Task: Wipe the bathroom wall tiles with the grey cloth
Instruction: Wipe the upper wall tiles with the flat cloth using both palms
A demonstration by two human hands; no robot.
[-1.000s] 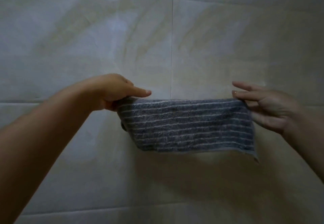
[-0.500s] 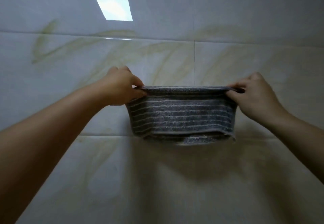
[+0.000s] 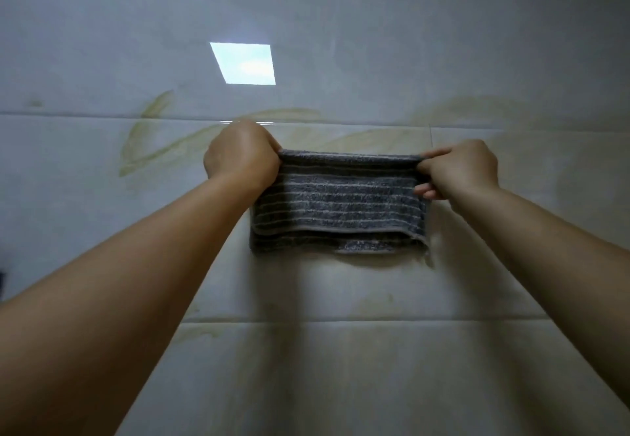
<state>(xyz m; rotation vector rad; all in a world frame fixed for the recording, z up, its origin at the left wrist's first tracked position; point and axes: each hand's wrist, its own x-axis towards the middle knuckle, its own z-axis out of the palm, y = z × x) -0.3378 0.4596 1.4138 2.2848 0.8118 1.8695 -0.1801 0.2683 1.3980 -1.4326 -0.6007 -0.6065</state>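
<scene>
The folded grey striped terry cloth (image 3: 337, 202) stretched level between both hands, its long axis horizontal against the glossy cream wall tiles (image 3: 341, 289). The left hand (image 3: 240, 159) and the right hand (image 3: 460, 169) each gripped an upper corner, equally near.

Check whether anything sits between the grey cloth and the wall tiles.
Nothing visible. The left hand and right hand grip the grey cloth by its top corners; it hangs right in front of the wall tiles, no object between.

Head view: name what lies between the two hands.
The folded grey cloth fills that stretch, its top edge pulled straight from left hand to right hand, each gripping an upper corner, with wall tiles behind. The head view shows it.
</scene>
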